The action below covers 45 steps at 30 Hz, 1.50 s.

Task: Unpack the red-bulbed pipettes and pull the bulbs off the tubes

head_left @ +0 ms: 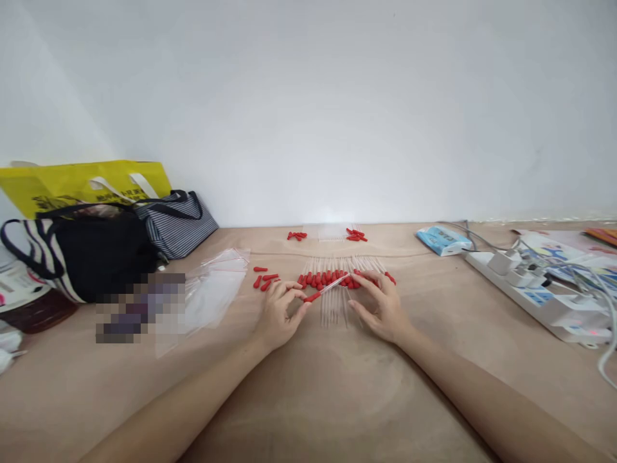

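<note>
Left hand (282,310) first: thumb and forefinger are pinched together on the red cap (312,297) at the near end of a clear tube (332,285). Right hand (382,307) now: fingertips are closed on the far end of the same tube, palm turned inward. So the tube hangs slanted between my two hands, just above the table (308,399), cap end low on the left and bare end higher on the right.

Right under and behind it lies a row of tubes (337,308), side by side, their red caps in a band along the far end and touching one another. My right fingers rest over the right end of that band. Just left of my left hand are loose caps (265,280), scattered. Two more small red heaps sit further back by the wall (308,96).

Containers next: clear plastic bags (214,289) lie flat to the left, and I can't tell what is in them. Beyond them is a black bag (91,251), mouth open, contents unclear. Behind it are a striped bag (180,225) and a yellow bag (81,183) with dark print too small to read.

Far right is a blue packet (443,239), its writing unreadable, and a white power strip (540,292) with plugs in it.
</note>
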Each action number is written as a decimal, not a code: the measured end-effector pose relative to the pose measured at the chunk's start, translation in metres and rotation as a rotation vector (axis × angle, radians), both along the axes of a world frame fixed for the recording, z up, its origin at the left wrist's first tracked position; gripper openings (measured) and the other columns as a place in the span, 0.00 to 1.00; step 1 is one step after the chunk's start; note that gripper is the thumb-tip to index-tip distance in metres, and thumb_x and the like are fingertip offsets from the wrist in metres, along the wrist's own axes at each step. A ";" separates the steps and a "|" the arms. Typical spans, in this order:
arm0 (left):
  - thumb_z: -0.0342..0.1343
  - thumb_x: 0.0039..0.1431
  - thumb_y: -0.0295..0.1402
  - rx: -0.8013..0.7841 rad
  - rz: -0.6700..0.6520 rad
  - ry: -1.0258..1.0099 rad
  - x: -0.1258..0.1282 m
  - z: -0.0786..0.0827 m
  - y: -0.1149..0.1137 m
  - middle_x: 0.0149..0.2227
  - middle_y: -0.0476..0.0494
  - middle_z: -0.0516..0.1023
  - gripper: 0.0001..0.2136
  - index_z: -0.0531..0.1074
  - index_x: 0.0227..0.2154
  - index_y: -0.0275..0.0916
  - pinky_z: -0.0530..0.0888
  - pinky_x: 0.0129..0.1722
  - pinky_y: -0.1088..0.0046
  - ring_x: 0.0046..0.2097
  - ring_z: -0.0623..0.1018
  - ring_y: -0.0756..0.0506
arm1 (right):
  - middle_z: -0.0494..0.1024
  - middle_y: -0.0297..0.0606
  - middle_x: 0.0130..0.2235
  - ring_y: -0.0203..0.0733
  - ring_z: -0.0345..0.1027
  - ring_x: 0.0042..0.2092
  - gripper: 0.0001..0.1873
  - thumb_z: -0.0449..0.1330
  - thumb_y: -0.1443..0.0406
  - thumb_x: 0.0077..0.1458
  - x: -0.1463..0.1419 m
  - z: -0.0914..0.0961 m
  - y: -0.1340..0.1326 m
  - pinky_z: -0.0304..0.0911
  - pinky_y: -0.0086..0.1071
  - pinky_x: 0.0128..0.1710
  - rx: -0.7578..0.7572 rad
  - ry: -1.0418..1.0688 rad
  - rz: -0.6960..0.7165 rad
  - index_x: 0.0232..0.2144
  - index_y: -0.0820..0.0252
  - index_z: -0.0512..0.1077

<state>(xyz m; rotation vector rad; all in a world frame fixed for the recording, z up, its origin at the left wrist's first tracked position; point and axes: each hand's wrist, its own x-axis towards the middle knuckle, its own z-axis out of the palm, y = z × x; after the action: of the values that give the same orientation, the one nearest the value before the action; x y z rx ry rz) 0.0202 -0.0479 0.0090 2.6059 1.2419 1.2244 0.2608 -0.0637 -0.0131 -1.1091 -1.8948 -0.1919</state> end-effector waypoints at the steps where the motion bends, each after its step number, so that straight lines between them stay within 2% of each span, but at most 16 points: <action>1: 0.52 0.53 0.32 -0.006 -0.023 0.018 -0.003 -0.001 -0.003 0.37 0.45 0.68 0.03 0.69 0.29 0.39 0.63 0.45 0.63 0.43 0.67 0.45 | 0.65 0.45 0.48 0.46 0.59 0.49 0.22 0.55 0.57 0.50 -0.002 0.001 -0.002 0.56 0.42 0.46 0.005 -0.051 0.020 0.48 0.56 0.64; 4: 0.52 0.53 0.33 -0.021 -0.086 0.064 -0.002 -0.003 -0.006 0.39 0.44 0.68 0.04 0.69 0.29 0.40 0.63 0.46 0.62 0.44 0.67 0.44 | 0.66 0.42 0.49 0.46 0.58 0.49 0.18 0.55 0.57 0.51 -0.007 0.005 -0.007 0.54 0.44 0.47 0.007 -0.182 0.059 0.45 0.53 0.68; 9: 0.52 0.54 0.34 -0.015 -0.142 0.129 0.006 -0.003 -0.006 0.42 0.44 0.68 0.04 0.70 0.30 0.41 0.62 0.47 0.61 0.46 0.66 0.44 | 0.71 0.37 0.45 0.43 0.60 0.48 0.11 0.54 0.58 0.53 -0.011 0.005 -0.007 0.47 0.46 0.51 -0.002 -0.277 0.076 0.39 0.50 0.71; 14: 0.52 0.53 0.35 -0.004 -0.150 0.139 0.008 -0.001 -0.009 0.41 0.44 0.70 0.05 0.70 0.31 0.41 0.63 0.47 0.62 0.46 0.67 0.44 | 0.73 0.34 0.42 0.41 0.61 0.46 0.09 0.54 0.60 0.54 -0.013 0.004 -0.006 0.46 0.45 0.52 0.011 -0.281 0.101 0.36 0.49 0.73; 19: 0.52 0.53 0.38 -0.017 -0.203 0.203 0.014 0.000 -0.009 0.44 0.43 0.72 0.12 0.69 0.40 0.41 0.64 0.49 0.62 0.48 0.68 0.44 | 0.74 0.34 0.40 0.40 0.62 0.45 0.09 0.54 0.60 0.54 -0.017 0.005 -0.009 0.47 0.45 0.52 0.029 -0.255 0.120 0.35 0.50 0.73; 22: 0.49 0.56 0.36 0.016 -0.237 0.225 0.018 -0.004 -0.007 0.44 0.44 0.74 0.09 0.71 0.37 0.41 0.63 0.51 0.61 0.49 0.69 0.44 | 0.75 0.34 0.38 0.40 0.62 0.44 0.09 0.54 0.60 0.54 -0.020 0.006 -0.012 0.48 0.45 0.51 0.031 -0.249 0.124 0.35 0.50 0.73; 27: 0.47 0.58 0.34 0.041 -0.261 0.218 0.019 -0.006 -0.004 0.43 0.45 0.75 0.09 0.72 0.36 0.40 0.61 0.53 0.60 0.51 0.69 0.46 | 0.74 0.35 0.40 0.41 0.62 0.45 0.11 0.54 0.60 0.54 -0.022 0.006 -0.012 0.48 0.46 0.52 0.016 -0.268 0.128 0.38 0.50 0.72; 33: 0.48 0.58 0.34 0.025 -0.263 0.217 0.017 -0.006 -0.004 0.44 0.45 0.74 0.08 0.73 0.32 0.41 0.59 0.54 0.58 0.51 0.68 0.45 | 0.76 0.32 0.38 0.40 0.63 0.45 0.08 0.54 0.62 0.54 -0.021 0.004 -0.011 0.46 0.46 0.53 0.058 -0.244 0.177 0.31 0.52 0.73; 39: 0.48 0.58 0.32 -0.017 -0.297 0.195 0.013 -0.008 -0.006 0.43 0.45 0.74 0.08 0.73 0.31 0.41 0.60 0.54 0.57 0.51 0.69 0.45 | 0.77 0.30 0.35 0.39 0.63 0.43 0.08 0.54 0.64 0.53 -0.021 0.005 -0.013 0.47 0.46 0.53 0.106 -0.258 0.183 0.31 0.51 0.73; 45: 0.48 0.57 0.31 -0.023 -0.286 0.201 0.013 -0.007 -0.007 0.47 0.43 0.72 0.09 0.74 0.31 0.41 0.59 0.54 0.55 0.52 0.68 0.44 | 0.77 0.30 0.35 0.39 0.64 0.42 0.08 0.53 0.65 0.54 -0.022 0.007 -0.014 0.48 0.45 0.52 0.139 -0.253 0.174 0.31 0.51 0.74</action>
<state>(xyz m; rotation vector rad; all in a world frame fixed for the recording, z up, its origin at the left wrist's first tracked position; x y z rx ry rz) 0.0331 -0.0548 0.0018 2.8201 0.8531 0.9152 0.2387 -0.0778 -0.0064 -0.8524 -2.1553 -0.3747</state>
